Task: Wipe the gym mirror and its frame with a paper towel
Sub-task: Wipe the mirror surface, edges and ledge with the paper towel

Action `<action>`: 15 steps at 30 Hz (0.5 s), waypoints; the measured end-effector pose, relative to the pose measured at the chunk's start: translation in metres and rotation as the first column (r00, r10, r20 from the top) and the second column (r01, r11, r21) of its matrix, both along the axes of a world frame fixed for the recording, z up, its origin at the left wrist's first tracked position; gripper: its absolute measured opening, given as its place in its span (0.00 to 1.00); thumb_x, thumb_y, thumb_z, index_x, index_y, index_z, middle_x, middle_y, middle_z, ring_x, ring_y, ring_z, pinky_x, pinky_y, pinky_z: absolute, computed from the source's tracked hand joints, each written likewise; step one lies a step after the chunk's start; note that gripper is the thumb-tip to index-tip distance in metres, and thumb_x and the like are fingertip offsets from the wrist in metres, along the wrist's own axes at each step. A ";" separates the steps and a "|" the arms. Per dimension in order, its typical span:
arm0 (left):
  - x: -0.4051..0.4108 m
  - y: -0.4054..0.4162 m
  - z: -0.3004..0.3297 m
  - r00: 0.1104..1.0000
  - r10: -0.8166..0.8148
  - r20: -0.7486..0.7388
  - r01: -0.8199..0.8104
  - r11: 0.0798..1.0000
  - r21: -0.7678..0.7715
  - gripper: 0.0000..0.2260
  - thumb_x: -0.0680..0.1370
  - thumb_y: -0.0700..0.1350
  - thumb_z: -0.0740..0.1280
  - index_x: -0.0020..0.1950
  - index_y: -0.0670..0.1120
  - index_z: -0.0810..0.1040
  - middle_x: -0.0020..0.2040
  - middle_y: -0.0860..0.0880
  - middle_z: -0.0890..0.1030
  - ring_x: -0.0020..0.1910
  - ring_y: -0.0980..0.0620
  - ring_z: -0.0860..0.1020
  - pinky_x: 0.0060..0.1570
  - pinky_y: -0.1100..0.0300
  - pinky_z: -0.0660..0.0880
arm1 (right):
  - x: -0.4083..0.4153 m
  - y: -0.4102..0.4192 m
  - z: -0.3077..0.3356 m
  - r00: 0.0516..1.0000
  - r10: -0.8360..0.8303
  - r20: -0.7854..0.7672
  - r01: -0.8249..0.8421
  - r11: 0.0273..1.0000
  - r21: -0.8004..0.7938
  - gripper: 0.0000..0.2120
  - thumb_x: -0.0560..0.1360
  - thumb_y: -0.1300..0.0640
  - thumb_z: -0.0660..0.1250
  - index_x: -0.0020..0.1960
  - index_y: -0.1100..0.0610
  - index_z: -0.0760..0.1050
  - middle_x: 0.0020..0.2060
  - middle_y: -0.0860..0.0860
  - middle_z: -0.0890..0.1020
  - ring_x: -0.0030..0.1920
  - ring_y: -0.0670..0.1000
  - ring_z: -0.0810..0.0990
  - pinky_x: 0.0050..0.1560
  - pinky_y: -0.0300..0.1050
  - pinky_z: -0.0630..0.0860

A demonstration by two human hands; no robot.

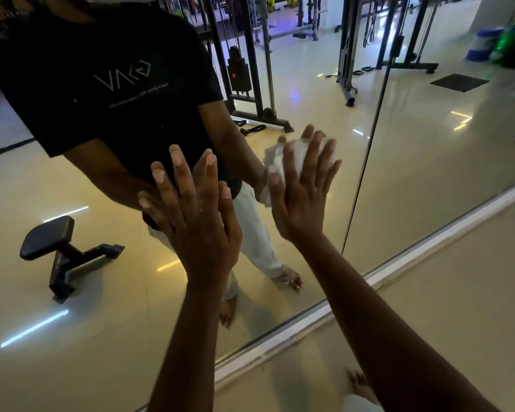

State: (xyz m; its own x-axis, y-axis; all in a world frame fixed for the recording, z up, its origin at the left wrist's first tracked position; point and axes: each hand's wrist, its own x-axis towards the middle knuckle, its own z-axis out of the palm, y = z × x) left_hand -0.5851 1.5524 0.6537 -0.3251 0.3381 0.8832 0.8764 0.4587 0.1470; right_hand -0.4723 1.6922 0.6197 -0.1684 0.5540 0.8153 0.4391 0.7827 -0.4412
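The person's dark T-shirt [110, 84] is showing mirrored lettering in the mirror [309, 93], reading roughly "VAKE" backwards; the smaller line below is too fine to read. The right hand [302, 188] is pressing a crumpled white paper towel [275, 162] flat against the glass, its grip released with straight fingers. The left hand [195, 215] is resting open-fingered on the glass beside it, holding nothing. A pale frame [295, 331] is edging the mirror along the glossy tiled floor [458, 278]. Reflected gym machines [250, 69] and a padded black bench [60, 248] are standing behind.
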 end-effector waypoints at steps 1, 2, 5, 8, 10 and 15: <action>-0.002 -0.002 0.002 1.000 0.000 -0.016 0.000 1.000 -0.014 0.26 0.88 0.52 0.66 0.86 0.49 0.67 0.85 0.37 0.63 0.83 0.30 0.61 0.81 0.26 0.53 | -0.009 -0.006 0.008 0.996 -0.029 -0.083 0.022 0.996 -0.083 0.31 0.89 0.46 0.55 0.88 0.50 0.49 0.87 0.65 0.45 0.87 0.72 0.42 0.84 0.76 0.41; -0.002 -0.003 0.002 1.000 -0.005 -0.023 0.004 1.000 -0.025 0.26 0.88 0.53 0.65 0.86 0.49 0.67 0.85 0.37 0.64 0.83 0.30 0.61 0.81 0.28 0.52 | -0.019 -0.016 0.016 0.988 -0.041 -0.147 0.018 0.988 -0.150 0.31 0.89 0.47 0.55 0.88 0.51 0.49 0.87 0.67 0.46 0.87 0.72 0.42 0.85 0.76 0.41; -0.003 -0.009 0.001 1.000 -0.029 -0.008 0.029 0.999 -0.032 0.27 0.88 0.53 0.66 0.86 0.48 0.66 0.85 0.38 0.63 0.83 0.31 0.59 0.82 0.30 0.49 | -0.041 -0.047 0.014 0.993 0.051 -0.102 -0.062 0.992 -0.111 0.31 0.88 0.47 0.56 0.87 0.54 0.53 0.87 0.66 0.44 0.86 0.74 0.41 0.84 0.77 0.42; -0.008 -0.016 -0.003 0.999 -0.026 -0.019 0.025 0.999 -0.037 0.28 0.87 0.53 0.67 0.86 0.49 0.65 0.85 0.40 0.60 0.83 0.31 0.60 0.81 0.27 0.53 | -0.024 -0.039 -0.003 0.993 0.079 0.089 -0.083 0.996 0.043 0.31 0.89 0.41 0.54 0.87 0.52 0.55 0.87 0.66 0.49 0.86 0.75 0.43 0.83 0.79 0.44; -0.010 -0.017 -0.004 1.000 -0.025 -0.017 0.024 0.999 -0.024 0.29 0.87 0.53 0.68 0.87 0.50 0.64 0.85 0.39 0.62 0.82 0.31 0.60 0.80 0.26 0.53 | -0.014 -0.024 0.002 1.000 -0.001 0.020 0.001 0.999 -0.035 0.31 0.90 0.41 0.51 0.88 0.52 0.52 0.87 0.68 0.48 0.87 0.74 0.44 0.83 0.78 0.43; -0.007 -0.016 -0.003 1.000 0.003 -0.012 -0.004 0.999 -0.036 0.30 0.87 0.54 0.68 0.87 0.51 0.62 0.85 0.38 0.62 0.83 0.31 0.59 0.82 0.28 0.50 | -0.033 -0.041 0.020 0.988 0.014 -0.154 -0.047 0.976 -0.211 0.32 0.89 0.49 0.56 0.88 0.53 0.49 0.87 0.67 0.42 0.87 0.70 0.37 0.84 0.77 0.40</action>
State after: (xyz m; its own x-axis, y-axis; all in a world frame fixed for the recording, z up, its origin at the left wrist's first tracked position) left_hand -0.5924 1.5366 0.6504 -0.3158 0.3682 0.8745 0.8762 0.4667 0.1199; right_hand -0.5052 1.6516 0.6392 -0.0717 0.7141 0.6963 0.3322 0.6754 -0.6584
